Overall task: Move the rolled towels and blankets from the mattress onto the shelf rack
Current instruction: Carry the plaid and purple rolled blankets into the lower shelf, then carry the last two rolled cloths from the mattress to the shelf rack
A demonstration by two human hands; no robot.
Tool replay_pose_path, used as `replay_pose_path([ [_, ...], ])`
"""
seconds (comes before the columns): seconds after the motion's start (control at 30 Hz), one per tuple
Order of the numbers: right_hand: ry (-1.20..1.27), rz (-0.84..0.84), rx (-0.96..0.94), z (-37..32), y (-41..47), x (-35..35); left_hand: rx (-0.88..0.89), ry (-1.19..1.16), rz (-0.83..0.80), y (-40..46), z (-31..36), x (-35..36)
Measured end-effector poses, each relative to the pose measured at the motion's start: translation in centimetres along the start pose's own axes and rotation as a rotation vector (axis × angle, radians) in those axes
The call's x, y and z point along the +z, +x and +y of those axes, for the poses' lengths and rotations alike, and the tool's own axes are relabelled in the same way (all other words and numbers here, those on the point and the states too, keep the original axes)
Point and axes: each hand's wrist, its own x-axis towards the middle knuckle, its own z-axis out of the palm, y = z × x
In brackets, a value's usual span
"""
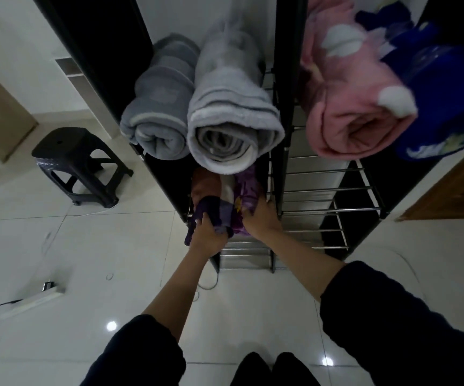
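A black shelf rack (325, 210) with metal bars stands before me. On its upper left tier lie a dark grey rolled towel (155, 107) and a light grey rolled towel (230, 112). A pink rolled blanket (356, 107) and a blue one (442, 93) rest on the upper right tier. On the lower left tier sits a purple patterned rolled blanket (242, 196). My left hand (208, 232) grips its near left end and my right hand (261, 218) presses its right side. The mattress is out of view.
A black plastic stool (77, 162) stands on the white tiled floor to the left of the rack. A white power strip (38, 299) with a cable lies on the floor at lower left. Wooden doors show at both edges.
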Motion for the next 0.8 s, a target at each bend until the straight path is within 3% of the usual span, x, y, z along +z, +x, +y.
replay_pose_path([
  [0.17, 0.1, 0.017, 0.037, 0.5, -6.2, -2.8, -0.035, -0.041, -0.106, -6.0, -0.1, 0.4],
  [0.43, 0.143, 0.241, 0.144, 3.8, -15.5, -4.4, 0.023, -0.149, -0.156, -15.3, 1.2, 0.2],
  [0.57, 0.196, 0.317, 0.168, 5.8, -20.7, -2.6, 0.138, -0.166, -0.144, -18.6, 0.1, 1.2],
  [0.8, 0.275, 0.598, 0.309, 7.7, -33.5, 0.6, 0.367, -0.119, -0.337, -26.8, -3.7, 3.1],
])
